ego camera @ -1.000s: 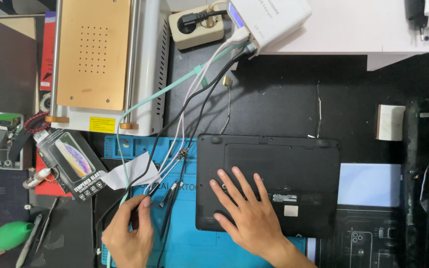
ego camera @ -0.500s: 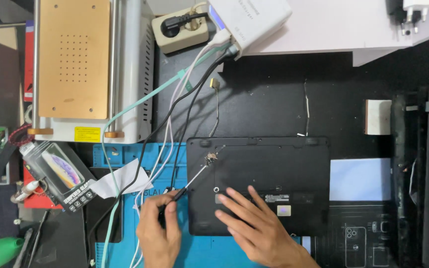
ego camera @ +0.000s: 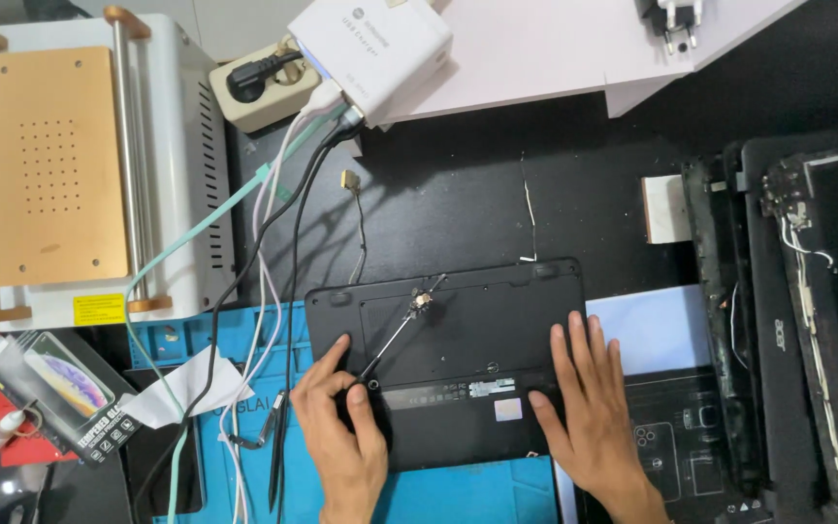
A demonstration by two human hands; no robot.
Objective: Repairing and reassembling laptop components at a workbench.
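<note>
A black laptop (ego camera: 467,330) lies upside down on a blue work mat (ego camera: 196,340). My left hand (ego camera: 341,427) grips a thin screwdriver (ego camera: 395,335) whose tip rests on a small metal part near the top middle of the laptop's base. My right hand (ego camera: 589,403) lies flat with its fingers spread on the right end of the laptop's base, holding nothing.
A white machine with a tan plate (ego camera: 70,165) stands at the back left. A white charger box (ego camera: 370,49) and a power strip (ego camera: 264,82) feed several cables (ego camera: 264,252) that run down across the mat. A dismantled black laptop (ego camera: 807,311) lies at the right, a boxed phone-glass pack (ego camera: 75,393) at the left.
The view has shifted, so the laptop sits more to the right. My right hand has slid from the middle of the base to its right end. My left hand keeps the screwdriver.
</note>
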